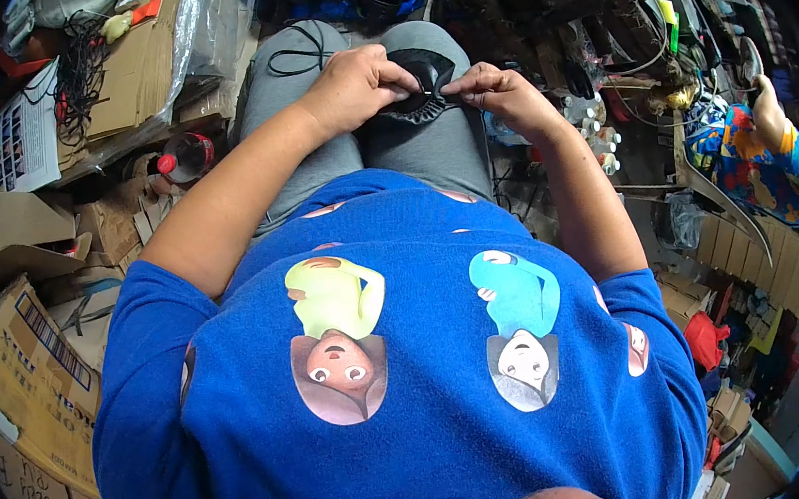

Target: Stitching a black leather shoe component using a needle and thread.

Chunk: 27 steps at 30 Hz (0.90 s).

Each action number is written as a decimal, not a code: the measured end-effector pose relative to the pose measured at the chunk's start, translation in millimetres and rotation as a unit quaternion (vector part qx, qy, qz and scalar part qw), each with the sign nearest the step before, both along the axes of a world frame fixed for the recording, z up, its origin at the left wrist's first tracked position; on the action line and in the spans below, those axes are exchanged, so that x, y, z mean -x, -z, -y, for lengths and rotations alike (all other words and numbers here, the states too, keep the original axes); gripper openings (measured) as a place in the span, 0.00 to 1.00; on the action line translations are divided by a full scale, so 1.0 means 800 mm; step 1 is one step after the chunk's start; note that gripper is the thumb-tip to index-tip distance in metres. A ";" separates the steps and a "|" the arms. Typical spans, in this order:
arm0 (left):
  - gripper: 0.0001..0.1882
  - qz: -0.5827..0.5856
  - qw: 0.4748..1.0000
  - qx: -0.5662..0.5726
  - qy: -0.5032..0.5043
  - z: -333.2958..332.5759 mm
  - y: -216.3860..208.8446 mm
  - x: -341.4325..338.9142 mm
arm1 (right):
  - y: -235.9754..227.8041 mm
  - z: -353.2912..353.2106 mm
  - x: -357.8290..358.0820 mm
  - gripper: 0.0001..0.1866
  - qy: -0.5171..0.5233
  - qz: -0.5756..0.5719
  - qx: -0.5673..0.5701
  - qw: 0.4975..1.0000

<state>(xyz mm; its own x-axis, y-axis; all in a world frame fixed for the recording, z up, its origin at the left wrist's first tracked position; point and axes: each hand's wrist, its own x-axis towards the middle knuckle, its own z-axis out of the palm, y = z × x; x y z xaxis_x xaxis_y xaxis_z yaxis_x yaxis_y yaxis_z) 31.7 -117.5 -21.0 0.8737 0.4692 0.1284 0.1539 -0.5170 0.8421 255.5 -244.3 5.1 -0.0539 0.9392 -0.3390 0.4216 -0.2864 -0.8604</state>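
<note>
A small black leather-like piece [434,70] with a ridged, pleated lower edge lies over my knees; its exact kind I cannot make out. My left hand [367,79] is closed, its fingertips pinching the piece from the left and top. My right hand [500,95] is closed too, thumb and fingers pinched together at the piece's right edge. Something thin and light shows between the two hands, too small to name. On my left knee a thin black cord [302,65] lies in a loop beside my left hand.
To the left are a cola bottle with a red cap [185,158], an open cardboard box [14,236] and stacked cardboard [137,72]. Small bottles [596,131] stand right of my knees. At far right is another person in a colourful shirt [765,162], near a curved strip [731,205].
</note>
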 end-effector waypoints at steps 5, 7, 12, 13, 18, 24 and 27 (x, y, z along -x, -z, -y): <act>0.09 -0.001 0.998 0.036 0.049 -0.013 -0.004 -0.011 | -0.001 -0.001 0.002 0.18 -0.006 -0.010 0.004 1.000; 0.09 0.002 0.997 -0.013 0.078 -0.016 -0.013 -0.013 | -0.001 -0.001 0.005 0.18 -0.009 -0.005 0.000 1.000; 0.09 -0.010 0.995 -0.003 0.098 -0.020 -0.019 -0.020 | -0.001 -0.004 0.008 0.17 -0.003 0.011 0.000 1.000; 0.09 -0.014 0.993 -0.018 0.112 -0.022 -0.019 -0.022 | 0.002 -0.006 0.007 0.17 -0.002 0.001 0.006 1.000; 0.09 -0.020 0.981 -0.174 0.080 -0.004 -0.036 -0.010 | -0.004 0.003 0.016 0.16 0.009 0.000 0.000 1.000; 0.12 -0.036 0.997 0.060 -0.012 -0.003 -0.001 0.001 | 0.001 0.010 0.027 0.13 0.110 -0.111 0.023 0.987; 0.09 -0.011 0.999 0.022 0.045 -0.025 0.004 -0.018 | 0.000 -0.008 0.016 0.11 0.097 -0.099 0.057 0.989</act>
